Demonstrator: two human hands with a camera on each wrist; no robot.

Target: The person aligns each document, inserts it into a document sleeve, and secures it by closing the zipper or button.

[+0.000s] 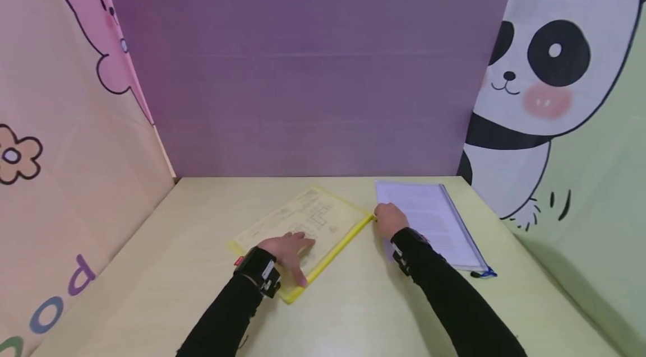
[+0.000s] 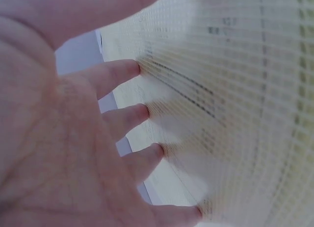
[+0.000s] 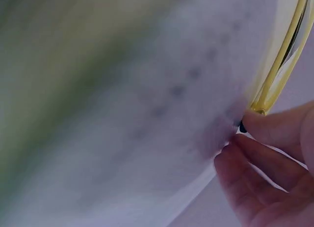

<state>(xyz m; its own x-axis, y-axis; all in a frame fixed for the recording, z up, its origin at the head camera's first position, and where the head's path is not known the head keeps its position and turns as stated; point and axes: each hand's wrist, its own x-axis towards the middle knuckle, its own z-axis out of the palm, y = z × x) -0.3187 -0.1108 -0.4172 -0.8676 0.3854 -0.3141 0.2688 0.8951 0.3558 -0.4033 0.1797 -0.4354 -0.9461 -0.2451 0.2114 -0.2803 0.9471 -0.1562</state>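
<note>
A yellow see-through mesh zip pouch (image 1: 323, 214) with printed papers inside lies slanted on the table. My left hand (image 1: 287, 253) rests on its near part with fingers spread; in the left wrist view the fingertips (image 2: 156, 149) touch the mesh. At the pouch's right corner, my right hand (image 1: 391, 221) pinches a small dark zipper pull (image 3: 243, 127) between thumb and fingers, at the end of the yellow zipper (image 3: 282, 60). The fingers partly hide the pull. Whether the zipper is fully open along its length, I cannot tell.
A pale purple zip pouch (image 1: 429, 222) holding papers lies on the right of the table, partly behind my right hand. A dark blue cord (image 1: 487, 273) hangs off its near corner. A purple backdrop (image 1: 318, 65) stands behind the pale wooden table (image 1: 166, 267).
</note>
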